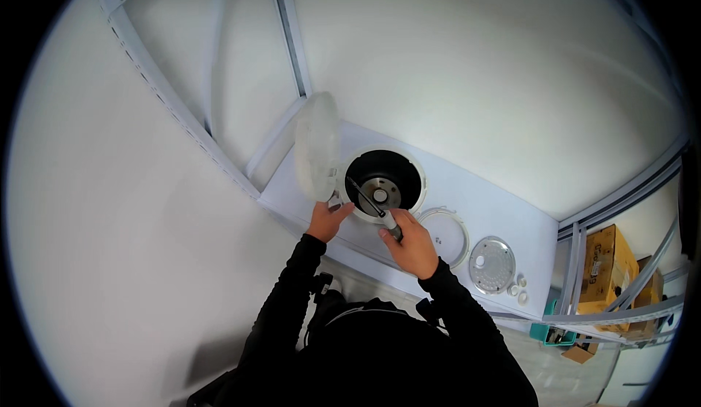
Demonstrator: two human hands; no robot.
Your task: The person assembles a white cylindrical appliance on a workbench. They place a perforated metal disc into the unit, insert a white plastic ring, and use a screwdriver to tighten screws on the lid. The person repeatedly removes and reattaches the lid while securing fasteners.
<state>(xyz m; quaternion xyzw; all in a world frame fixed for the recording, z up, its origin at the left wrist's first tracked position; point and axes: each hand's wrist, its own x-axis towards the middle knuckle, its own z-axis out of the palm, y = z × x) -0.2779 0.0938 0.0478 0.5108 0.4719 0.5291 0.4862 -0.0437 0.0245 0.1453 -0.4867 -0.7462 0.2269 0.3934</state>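
Observation:
A white rice cooker [418, 162] stands on the table with its dark inside and round metal heating plate [391, 188] exposed. Its pale lid [318, 144] is raised on the left side. My right hand [412, 245] is closed round the grey handle of a screwdriver [372, 201]. The long dark shaft slants up and left across the cooker's opening; where its tip touches, I cannot tell. My left hand [328, 221] grips the cooker near the lower end of the lid, thumb toward the rim, the other fingers partly hidden.
Right of the cooker lie a white ring [465, 235], a round perforated metal plate [492, 265] and small white round parts [522, 290]. The white table [489, 202] is bordered by metal frame bars. Cardboard boxes [606, 268] and a teal bin [551, 334] are at the far right.

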